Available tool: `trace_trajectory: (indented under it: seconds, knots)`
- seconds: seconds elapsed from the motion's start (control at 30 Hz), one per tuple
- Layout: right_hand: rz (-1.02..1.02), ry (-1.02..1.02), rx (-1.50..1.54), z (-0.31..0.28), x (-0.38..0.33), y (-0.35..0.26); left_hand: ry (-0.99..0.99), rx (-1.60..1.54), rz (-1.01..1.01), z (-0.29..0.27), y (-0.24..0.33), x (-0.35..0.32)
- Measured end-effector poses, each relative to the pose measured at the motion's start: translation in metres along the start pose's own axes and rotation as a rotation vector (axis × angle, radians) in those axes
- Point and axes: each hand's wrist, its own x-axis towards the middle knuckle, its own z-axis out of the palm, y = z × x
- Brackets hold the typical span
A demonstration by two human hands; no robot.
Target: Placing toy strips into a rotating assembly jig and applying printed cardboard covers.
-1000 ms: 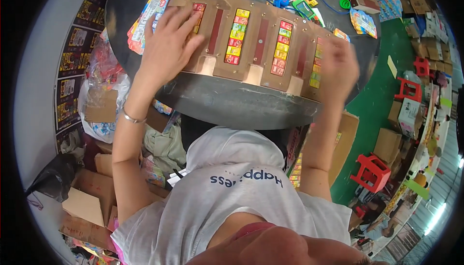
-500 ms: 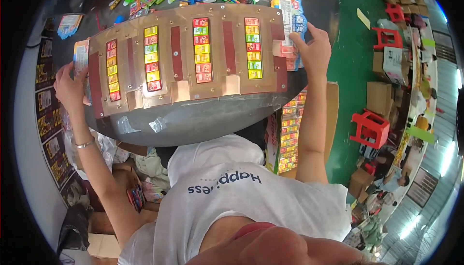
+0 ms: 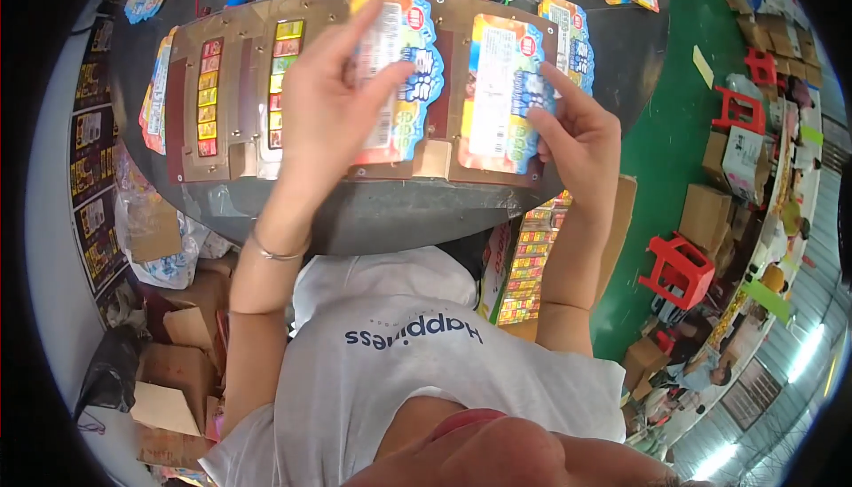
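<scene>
1. Far left of the dark table (image 3: 390, 216): overlapping colourful cards (image 3: 155, 101), beside the brown board's left end.
2. Brown board (image 3: 240, 136) lay across the table. Two rows of small packets showed in its slots, the first row (image 3: 208, 96) and the second row (image 3: 286, 43), the latter partly behind the left hand (image 3: 328, 105).
3. Left hand was over the middle of the board; fingers spread, forefinger extended and thumb across the face of the left card (image 3: 408, 118). Could not tell whether they gripped it or only touched it.
4. Left card was over the board, right of the second row.
5. Right card (image 3: 499, 96) was over the board's right part, just apart from the left card.
6. Right hand (image 3: 581, 136) was at that card's right edge, thumb and forefinger touching it, tips apart; firm grasp or light contact, could not tell.
7. More cards (image 3: 579, 34) lay beyond the board's right end.
</scene>
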Motion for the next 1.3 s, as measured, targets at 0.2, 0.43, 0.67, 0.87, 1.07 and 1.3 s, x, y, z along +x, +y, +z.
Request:
trace_trajectory:
  seconds: [0.2, 0.43, 0.67, 0.87, 1.07, 1.3]
  knots:
    - [-0.156, 0.010, -0.452, -0.001, -0.003, -0.002, -0.009, 0.903, 0.266, 0.008, 0.014, 0.000]
    - [-0.298, -0.036, -0.749, 0.004, -0.007, -0.003, -0.427, 0.860, 0.540, -0.033, -0.002, 0.003]
    - [-0.214, 0.339, -0.005, -0.047, 0.009, 0.023, 0.073, 0.570, 0.707, -0.101, -0.022, 0.039]
    - [-0.123, 0.208, -0.684, -0.089, 0.083, 0.072, 0.001, 0.616, -0.444, -0.298, -0.234, 0.051]
    - [-0.277, 0.470, -1.035, -0.066, 0.059, 0.060, 0.212, 0.988, -0.016, -0.250, -0.211, 0.048]
    - [-0.455, 0.588, -0.691, -0.062, 0.037, 0.034, 0.154, 0.183, -0.104, -0.301, -0.181, 0.032]
